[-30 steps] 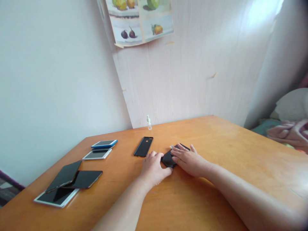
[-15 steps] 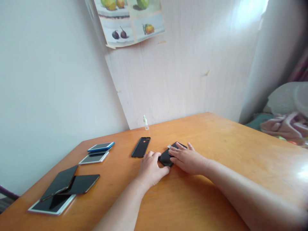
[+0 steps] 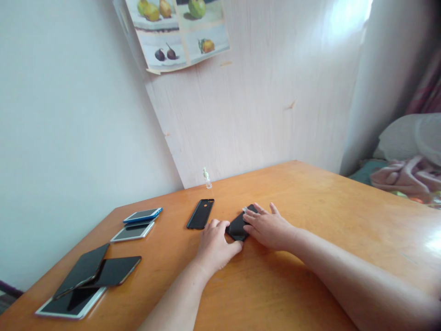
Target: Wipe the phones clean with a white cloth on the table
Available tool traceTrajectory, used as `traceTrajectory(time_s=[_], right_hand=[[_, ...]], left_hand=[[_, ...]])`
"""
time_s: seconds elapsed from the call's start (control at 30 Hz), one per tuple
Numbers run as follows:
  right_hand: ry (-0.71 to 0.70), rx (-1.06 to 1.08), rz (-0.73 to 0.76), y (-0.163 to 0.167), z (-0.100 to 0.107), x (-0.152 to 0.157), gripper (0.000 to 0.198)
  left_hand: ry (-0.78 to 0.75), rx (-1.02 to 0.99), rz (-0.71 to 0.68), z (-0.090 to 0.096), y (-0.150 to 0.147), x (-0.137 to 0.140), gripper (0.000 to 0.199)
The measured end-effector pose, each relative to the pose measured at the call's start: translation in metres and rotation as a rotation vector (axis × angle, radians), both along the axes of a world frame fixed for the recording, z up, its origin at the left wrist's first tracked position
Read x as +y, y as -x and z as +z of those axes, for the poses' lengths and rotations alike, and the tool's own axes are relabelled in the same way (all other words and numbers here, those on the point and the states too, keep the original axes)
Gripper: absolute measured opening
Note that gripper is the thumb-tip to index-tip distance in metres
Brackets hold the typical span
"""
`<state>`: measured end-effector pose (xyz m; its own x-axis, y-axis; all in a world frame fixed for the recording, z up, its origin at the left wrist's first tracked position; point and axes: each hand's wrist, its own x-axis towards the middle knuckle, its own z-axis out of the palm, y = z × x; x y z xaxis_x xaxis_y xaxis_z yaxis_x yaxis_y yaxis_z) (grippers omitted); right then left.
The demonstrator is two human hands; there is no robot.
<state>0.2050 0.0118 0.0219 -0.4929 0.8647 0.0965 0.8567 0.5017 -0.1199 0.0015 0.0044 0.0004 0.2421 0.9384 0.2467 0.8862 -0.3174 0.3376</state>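
A black smartphone (image 3: 237, 227) lies flat on the wooden table. My left hand (image 3: 215, 246) holds it by its near end, thumb on the near corner and fingers along the left edge. Across the phone's far part rests my right hand (image 3: 270, 227), fingers stretched out and slightly spread. A small white piece (image 3: 245, 209), perhaps tissue or film, peeks out from under those fingertips; most of it is hidden. Just beyond my left hand sits an empty black phone case (image 3: 200, 214), its inside facing up with a camera cutout showing.
On the left lie a blue-edged phone (image 3: 143, 214) over other phones, including a white one (image 3: 133, 232). Closer, two dark devices (image 3: 119, 270) overlap a white tablet (image 3: 77, 307). A small clear pump bottle (image 3: 207, 179) stands at the back by the board (image 3: 237, 124).
The camera view has shifted slightly, so the table things appear a little lower and further left. My right hand has slid slightly over the phone, while my left keeps its hold.
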Motion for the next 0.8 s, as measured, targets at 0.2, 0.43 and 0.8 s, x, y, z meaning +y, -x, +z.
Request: traceTrajectory(time_s=[0.2, 0.43, 0.8], right_hand=[[0.021, -0.034, 0.033, -0.006, 0.011, -0.008, 0.041], [-0.012, -0.002, -0.051, -0.001, 0.002, 0.001, 0.041], [0.01, 0.054, 0.135, 0.006, 0.001, -0.005, 0.04]], left_hand=[[0.046, 0.008, 0.015, 0.005, -0.002, -0.002, 0.05], [0.005, 0.01, 0.012, -0.001, -0.002, 0.001, 0.051], [0.029, 0.009, 0.008, 0.004, -0.005, -0.002, 0.044]])
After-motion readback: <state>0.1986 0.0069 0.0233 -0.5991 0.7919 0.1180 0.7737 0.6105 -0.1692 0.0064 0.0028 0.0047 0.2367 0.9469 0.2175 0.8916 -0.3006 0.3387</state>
